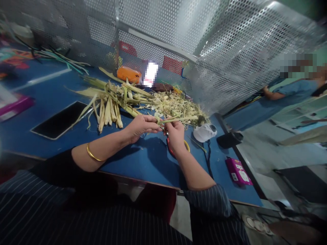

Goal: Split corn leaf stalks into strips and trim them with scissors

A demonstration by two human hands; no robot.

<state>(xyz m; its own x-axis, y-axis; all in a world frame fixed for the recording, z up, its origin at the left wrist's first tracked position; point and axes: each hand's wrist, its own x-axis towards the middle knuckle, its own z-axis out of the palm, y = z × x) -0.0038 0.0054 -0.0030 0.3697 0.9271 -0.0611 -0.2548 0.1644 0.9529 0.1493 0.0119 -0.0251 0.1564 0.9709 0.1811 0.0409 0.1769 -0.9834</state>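
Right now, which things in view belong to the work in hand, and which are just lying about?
Apparently in use:
- left hand and right hand, on a green strip
- red-and-yellow-handled tool
- plant scraps

Probably just lying about:
- orange pack
- dark flat panel
- purple box

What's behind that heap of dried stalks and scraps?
Behind the heap are an orange packet, a bright, blurred-out rectangle and a perforated metal panel. The stretch of blue tabletop under the heap is covered, so I can't tell what lies there.
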